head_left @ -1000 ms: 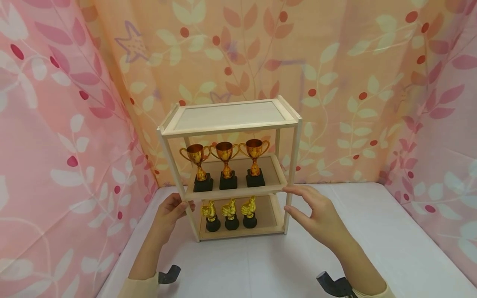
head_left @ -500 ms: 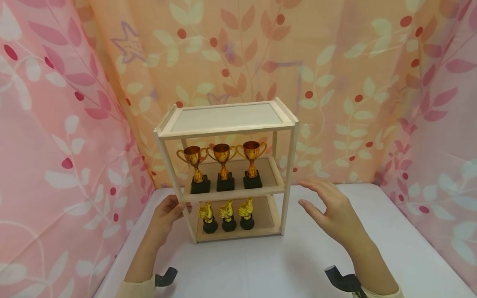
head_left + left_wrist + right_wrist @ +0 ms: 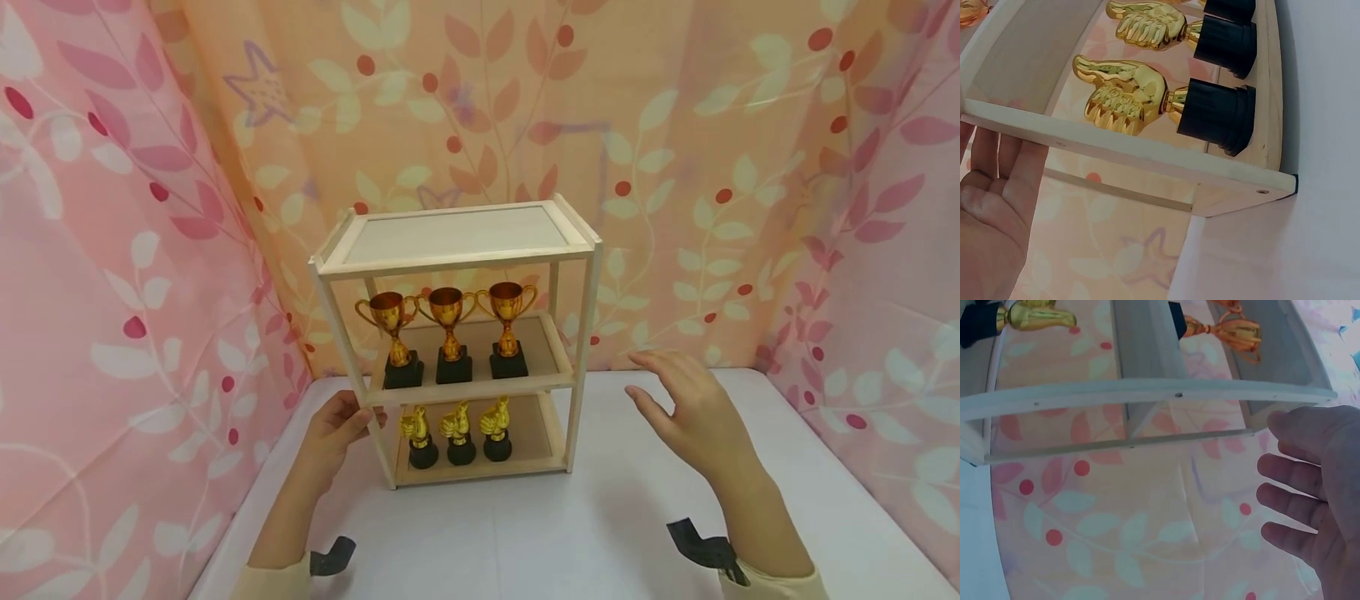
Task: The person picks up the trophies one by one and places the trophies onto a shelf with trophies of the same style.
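A pale wooden three-tier shelf (image 3: 472,389) stands on the white table. Its middle tier bears a row of gold two-handled trophy cups (image 3: 446,308) on black square bases. Gold thumbs-up trophies (image 3: 1125,94) on black bases line the bottom tier. My left hand (image 3: 333,429) grips the shelf's left front post, thumb in front and fingers passing behind it. To the right of the shelf, my right hand (image 3: 693,408) hovers apart from it, fingers spread and holding nothing.
The shelf's top tier (image 3: 457,236) has a grey panel. White tabletop (image 3: 480,542) extends in front and to the right. Patterned cloth (image 3: 675,125) hangs behind, and pink cloth (image 3: 112,333) hangs on the left side.
My right hand has let go of the shelf's right side and moved away to the right. The left hand keeps its hold, and the trophies stand as before.
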A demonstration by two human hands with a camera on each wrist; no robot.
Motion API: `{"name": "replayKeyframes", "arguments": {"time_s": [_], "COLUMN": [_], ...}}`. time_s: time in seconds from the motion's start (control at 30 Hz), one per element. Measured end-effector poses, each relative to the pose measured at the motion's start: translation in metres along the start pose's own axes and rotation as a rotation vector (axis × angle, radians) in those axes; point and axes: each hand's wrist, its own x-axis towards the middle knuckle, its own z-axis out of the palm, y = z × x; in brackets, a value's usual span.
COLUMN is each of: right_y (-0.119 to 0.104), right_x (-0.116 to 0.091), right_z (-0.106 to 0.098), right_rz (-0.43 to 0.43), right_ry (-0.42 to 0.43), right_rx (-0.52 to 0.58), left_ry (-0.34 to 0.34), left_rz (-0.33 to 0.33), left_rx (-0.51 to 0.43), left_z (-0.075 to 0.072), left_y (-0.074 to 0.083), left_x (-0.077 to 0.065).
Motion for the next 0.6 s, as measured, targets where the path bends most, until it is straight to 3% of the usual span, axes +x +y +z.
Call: {"name": "replayKeyframes", "arguments": {"time_s": [0.2,0.4,0.6], "right_y": [0.009,0.017,0.032], "right_x": [-0.004,-0.008,-0.011], "right_z": [0.0,0.002,0.01], "right_rz": [0.026,0.063,0.08], "right_ry": [-0.037,-0.081,-0.057], "right_rx": [-0.044,-0.08,-0.083], "left_ry": [-0.026,-0.049,-0.046], "left_rz": [0.01,-0.053,-0.056], "left_rx": [0.127,0.33,0.471], "left_z": [-0.008,-0.02,-0.034], "left_y": [0.007,0.018,0.025], "left_x": [0.0,-0.004,-0.004]}}
